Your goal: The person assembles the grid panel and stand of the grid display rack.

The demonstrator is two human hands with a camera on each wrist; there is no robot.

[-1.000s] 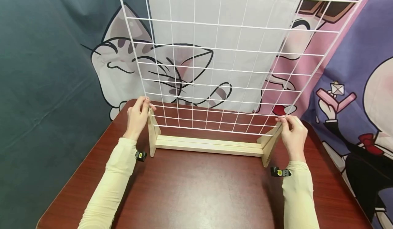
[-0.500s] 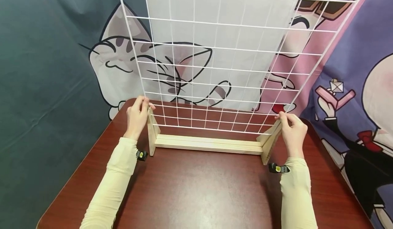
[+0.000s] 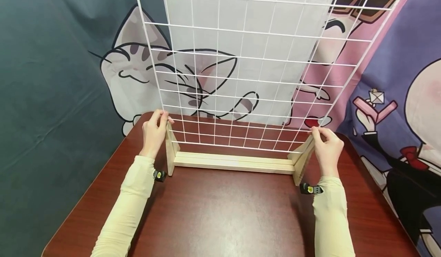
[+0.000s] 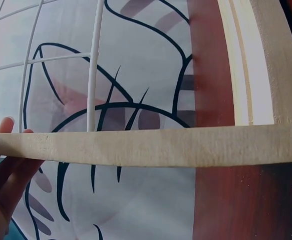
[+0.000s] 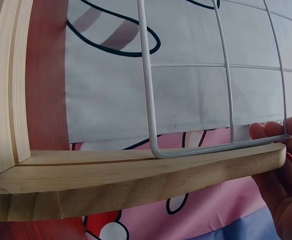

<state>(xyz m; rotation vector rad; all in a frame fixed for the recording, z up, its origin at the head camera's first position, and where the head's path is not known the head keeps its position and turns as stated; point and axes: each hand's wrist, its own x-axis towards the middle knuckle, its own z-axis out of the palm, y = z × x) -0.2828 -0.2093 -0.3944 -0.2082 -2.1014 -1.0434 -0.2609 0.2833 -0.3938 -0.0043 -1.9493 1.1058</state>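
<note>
A white wire grid panel [image 3: 227, 61] stands upright between the two side pieces of a pale wooden stand [image 3: 234, 162]. Its bottom wire is above the stand's grooved crossbar [image 5: 10, 90], with a gap between them in the right wrist view. My left hand [image 3: 154, 132] holds the grid's left edge at the top of the left side piece [image 4: 151, 147]. On the other side, my right hand [image 3: 328, 149] pinches the right edge wire, fingertips right by the rounded top of the right side piece [image 5: 226, 167].
The stand rests on a reddish-brown table [image 3: 220, 211]. Behind it hangs a cloth backdrop [image 3: 62, 96] printed with cartoon cats. Small black devices are strapped to both wrists, over pale sleeves [image 3: 132, 195].
The grid has come down slightly in the head view, and its upper right edge has shifted left. Both hands keep their hold, with the right hand slightly further left.
</note>
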